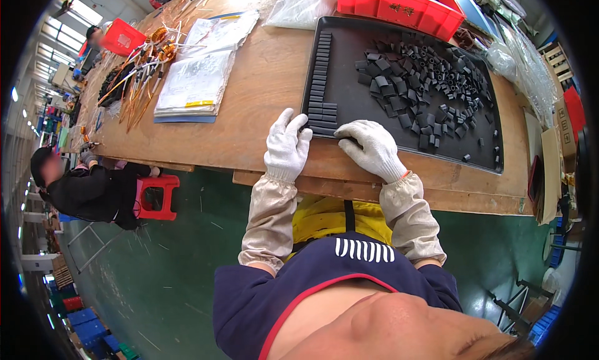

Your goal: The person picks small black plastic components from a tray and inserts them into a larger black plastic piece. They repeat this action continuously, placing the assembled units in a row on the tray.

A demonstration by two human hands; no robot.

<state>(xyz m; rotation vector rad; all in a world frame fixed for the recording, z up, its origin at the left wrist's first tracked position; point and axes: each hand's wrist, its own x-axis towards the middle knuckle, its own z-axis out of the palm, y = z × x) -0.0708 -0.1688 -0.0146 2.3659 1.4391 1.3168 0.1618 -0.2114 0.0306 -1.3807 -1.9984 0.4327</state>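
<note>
A black tray (pixel 483 159) lies on the wooden table in front of me. Along its left side runs a neat column of short black tubes (pixel 322 66), two abreast at the near end. My left hand (pixel 287 146), in a white glove, is at the tray's near left corner, fingers apart, fingertips against the column's end. My right hand (pixel 374 151), gloved too, rests over the near rim; its bent fingers reach the column's right side, with the thumb apart from them. Many loose black tubes (pixel 399 85) are heaped across the tray's middle and right.
A red bin (pixel 399 10) stands behind the tray. Papers in plastic sleeves (pixel 196 73) and wired copper coils (pixel 153 54) are at the left. Clear plastic wrap (pixel 527 66) lies at the right. A person in black (pixel 93 188) sits by a red stool (pixel 159 197) on the left.
</note>
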